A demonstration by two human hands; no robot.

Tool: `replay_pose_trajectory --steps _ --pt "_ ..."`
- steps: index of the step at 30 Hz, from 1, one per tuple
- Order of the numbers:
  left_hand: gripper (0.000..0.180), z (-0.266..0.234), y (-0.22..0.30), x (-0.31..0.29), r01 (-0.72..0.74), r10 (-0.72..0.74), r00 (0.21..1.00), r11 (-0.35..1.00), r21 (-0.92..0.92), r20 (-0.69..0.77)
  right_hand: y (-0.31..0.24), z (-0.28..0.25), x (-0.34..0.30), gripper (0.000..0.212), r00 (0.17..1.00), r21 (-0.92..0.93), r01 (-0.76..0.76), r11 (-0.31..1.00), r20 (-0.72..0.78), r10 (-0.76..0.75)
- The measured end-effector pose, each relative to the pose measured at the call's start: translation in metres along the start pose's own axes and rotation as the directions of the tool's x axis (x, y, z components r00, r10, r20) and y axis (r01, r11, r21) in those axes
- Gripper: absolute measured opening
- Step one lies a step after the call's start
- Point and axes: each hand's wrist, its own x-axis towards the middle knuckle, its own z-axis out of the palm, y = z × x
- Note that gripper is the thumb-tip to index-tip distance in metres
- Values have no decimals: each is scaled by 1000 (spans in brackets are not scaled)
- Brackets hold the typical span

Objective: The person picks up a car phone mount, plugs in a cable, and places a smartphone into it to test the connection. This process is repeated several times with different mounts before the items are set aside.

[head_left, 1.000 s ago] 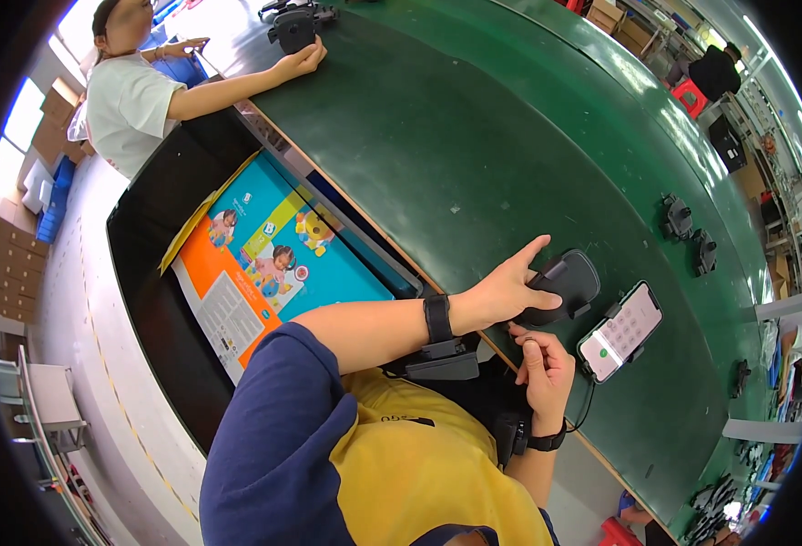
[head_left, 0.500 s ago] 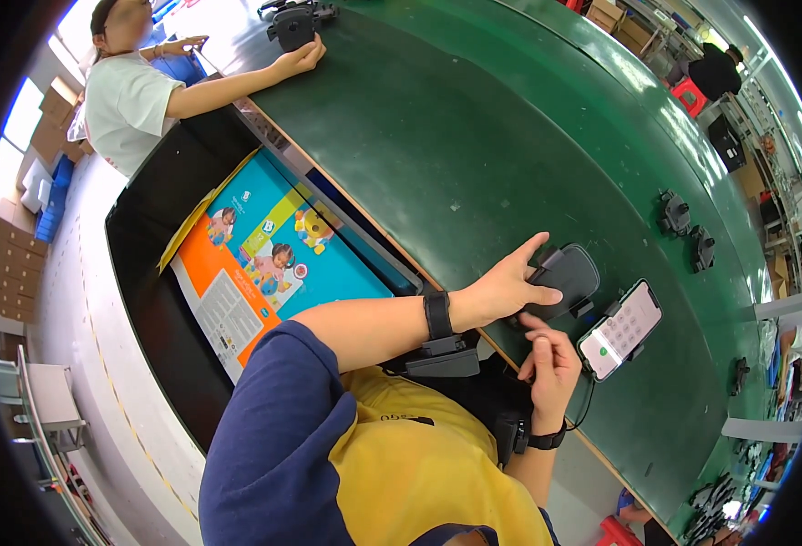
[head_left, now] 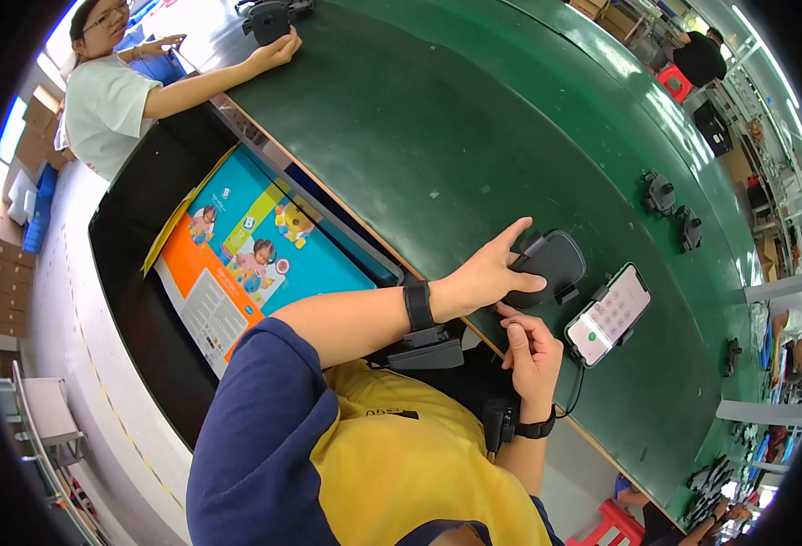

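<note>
Far left: another person in a white shirt [head_left: 101, 100] sits at the desk [head_left: 437, 118], one hand resting by a black device [head_left: 269, 16] at the far edge. Nearer, a colourful printed box [head_left: 255, 259] (orange and teal, cartoon figures) lies in a dark tray beside the green surface.

Centre: the left hand [head_left: 487, 273] reaches across from the lower left, black band on the wrist, palm laid over the near side of a dark oval holder [head_left: 556, 264]; fingers [head_left: 519, 232] curved on it, gripping it loosely, thumb raised. The holder sits on the desk near its near edge.

Just right and nearer: the right hand [head_left: 530, 350], fingers curled in, closed on nothing that can be made out, just below the holder. Touching or apart cannot be told.

Right: a phone [head_left: 609, 314], screen lit, tilted in a mount, cable trailing. Farther right, two small black parts [head_left: 674, 209] on the green.
</note>
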Motion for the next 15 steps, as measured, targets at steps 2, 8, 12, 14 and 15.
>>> replay_pose_trajectory --steps 2,8,12,14,15 --pt "83 1 4 -1 11 -11 1000 1000 6 -11 0 1 0 18 1000 14 -6 1000 -17 7" --pt "83 0 -4 5 -28 28 1000 998 -63 -9 8 0 -7 16 952 220 185 958 -283 -119" --pt "84 1 0 5 -24 24 1000 995 -97 -9 7 0 -3 15 934 274 244 930 -325 -150" --pt "83 1 2 4 0 -4 999 996 -88 -35 6 0 -1 14 974 163 143 976 -198 -110" --pt "83 2 1 4 8 -10 1000 996 -91 -18 6 0 -1 14 997 49 52 997 -58 -49"
